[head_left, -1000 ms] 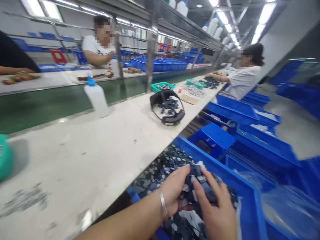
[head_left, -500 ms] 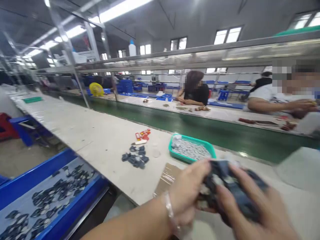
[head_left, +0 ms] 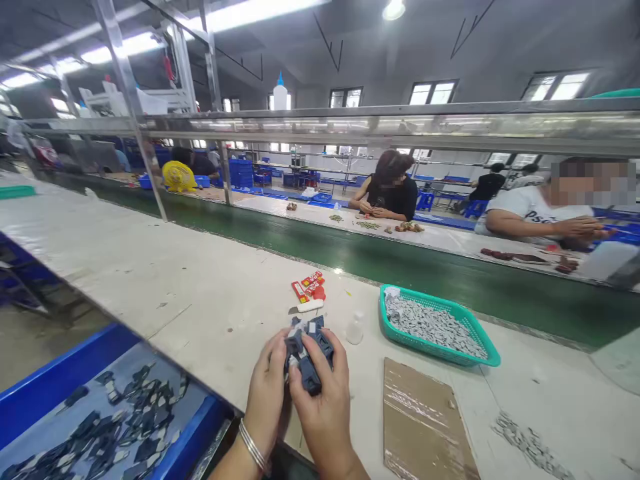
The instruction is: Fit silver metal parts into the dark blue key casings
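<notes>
My left hand point(head_left: 269, 380) and my right hand point(head_left: 325, 400) close from both sides around a cluster of small dark blue-grey plastic pieces point(head_left: 309, 379) with white parts on them. The cluster is low over the near edge of the white table; whether the lowest pieces rest on the table is hidden by my fingers. Just beyond my fingertips lies a knife with a white handle point(head_left: 311, 305), and past it are several red and yellow packets point(head_left: 311, 287). A small clear bottle point(head_left: 355, 329) stands to the right of my right hand.
A green basket point(head_left: 487, 360) of small white-grey pieces stands at right, near a flat cardboard piece point(head_left: 420, 420) and scattered small rings point(head_left: 530, 443). At lower left, a blue bin point(head_left: 200, 417) holds similar dark pieces. Two people work across the green belt point(head_left: 345, 250).
My hands have moved left with the dark pieces, from beside the green basket to where a pile of such pieces lay. The camera view has shifted, uncovering the cardboard and rings.
</notes>
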The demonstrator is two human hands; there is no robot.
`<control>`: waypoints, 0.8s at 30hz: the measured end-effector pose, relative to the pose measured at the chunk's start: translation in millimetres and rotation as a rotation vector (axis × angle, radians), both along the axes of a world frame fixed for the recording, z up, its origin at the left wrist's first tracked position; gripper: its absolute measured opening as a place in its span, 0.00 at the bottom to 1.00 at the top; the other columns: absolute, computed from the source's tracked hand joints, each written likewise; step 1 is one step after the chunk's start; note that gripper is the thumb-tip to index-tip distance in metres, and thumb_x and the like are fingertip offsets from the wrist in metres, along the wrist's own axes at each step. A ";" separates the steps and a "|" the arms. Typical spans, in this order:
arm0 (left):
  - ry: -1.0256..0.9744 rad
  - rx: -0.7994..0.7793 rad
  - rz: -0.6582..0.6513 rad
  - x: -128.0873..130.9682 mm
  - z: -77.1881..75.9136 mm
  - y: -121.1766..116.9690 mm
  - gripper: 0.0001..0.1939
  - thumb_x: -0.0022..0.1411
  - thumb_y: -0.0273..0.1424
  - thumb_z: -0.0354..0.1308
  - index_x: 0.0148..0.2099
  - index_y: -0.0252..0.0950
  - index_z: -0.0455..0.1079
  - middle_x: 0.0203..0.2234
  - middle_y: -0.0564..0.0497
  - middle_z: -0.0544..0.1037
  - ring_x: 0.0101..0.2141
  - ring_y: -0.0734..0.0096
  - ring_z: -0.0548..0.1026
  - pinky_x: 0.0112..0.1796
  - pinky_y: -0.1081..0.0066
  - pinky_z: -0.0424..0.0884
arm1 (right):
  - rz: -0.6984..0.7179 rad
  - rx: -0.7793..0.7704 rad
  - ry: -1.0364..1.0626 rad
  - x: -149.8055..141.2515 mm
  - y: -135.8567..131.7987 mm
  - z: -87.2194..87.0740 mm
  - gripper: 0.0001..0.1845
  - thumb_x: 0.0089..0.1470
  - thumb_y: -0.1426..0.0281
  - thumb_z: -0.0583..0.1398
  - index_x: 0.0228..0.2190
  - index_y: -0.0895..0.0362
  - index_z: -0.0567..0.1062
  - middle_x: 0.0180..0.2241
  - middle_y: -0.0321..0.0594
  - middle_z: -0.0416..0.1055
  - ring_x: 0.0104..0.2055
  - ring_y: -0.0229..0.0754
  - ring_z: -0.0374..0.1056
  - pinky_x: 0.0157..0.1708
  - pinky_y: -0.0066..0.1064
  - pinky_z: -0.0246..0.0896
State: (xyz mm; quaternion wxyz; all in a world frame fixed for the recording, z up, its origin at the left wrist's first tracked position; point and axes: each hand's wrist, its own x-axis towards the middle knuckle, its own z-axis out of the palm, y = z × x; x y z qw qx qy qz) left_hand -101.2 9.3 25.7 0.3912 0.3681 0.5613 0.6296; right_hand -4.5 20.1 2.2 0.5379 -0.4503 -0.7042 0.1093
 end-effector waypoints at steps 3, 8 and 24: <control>0.192 0.091 0.049 -2.3 -10.8 8.9 0.18 0.63 0.42 0.45 0.50 0.39 0.65 0.53 0.47 0.66 0.57 0.61 0.59 0.59 0.62 0.50 | -0.057 -0.044 -0.011 -3.6 6.1 -1.7 0.21 0.53 0.63 0.57 0.50 0.49 0.69 0.56 0.45 0.55 0.56 0.52 0.57 0.52 0.48 0.58; 0.452 0.144 0.034 -2.4 -23.3 14.6 0.18 0.65 0.38 0.43 0.55 0.40 0.60 0.54 0.45 0.61 0.58 0.59 0.55 0.59 0.53 0.49 | -0.101 -0.100 0.030 -4.2 13.7 -3.6 0.23 0.55 0.63 0.56 0.53 0.51 0.65 0.56 0.46 0.55 0.57 0.51 0.55 0.53 0.48 0.55; 1.106 0.335 -0.063 -0.2 -37.6 -1.7 0.42 0.52 0.49 0.58 0.63 0.41 0.44 0.63 0.33 0.41 0.62 0.31 0.39 0.51 0.35 0.53 | -0.335 -0.362 0.544 15.8 39.8 -8.1 0.25 0.53 0.55 0.54 0.47 0.58 0.61 0.49 0.50 0.63 0.52 0.47 0.62 0.50 0.39 0.58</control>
